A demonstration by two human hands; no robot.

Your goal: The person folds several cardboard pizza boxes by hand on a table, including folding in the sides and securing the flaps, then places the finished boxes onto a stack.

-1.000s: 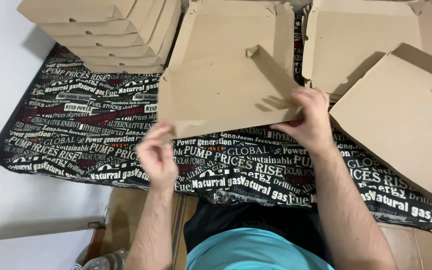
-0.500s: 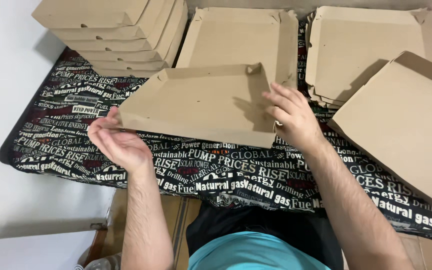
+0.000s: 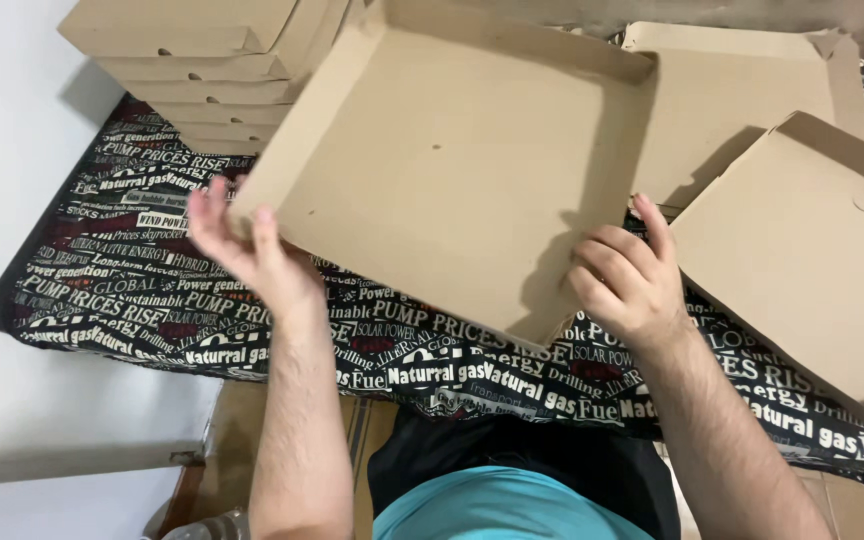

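Brown cardboard box tray [image 3: 442,170] tilted up above the printed cloth [image 3: 152,300] | left hand [image 3: 252,255] gripped its near-left corner | right hand [image 3: 627,285] clasped its near-right corner (tray lay ahead, between both hands).

A home-like room used for packing work: stacked cardboard boxes [image 3: 222,70] on a bench under a printed black cloth [image 3: 132,270], tiled floor [image 3: 852,500] below it.
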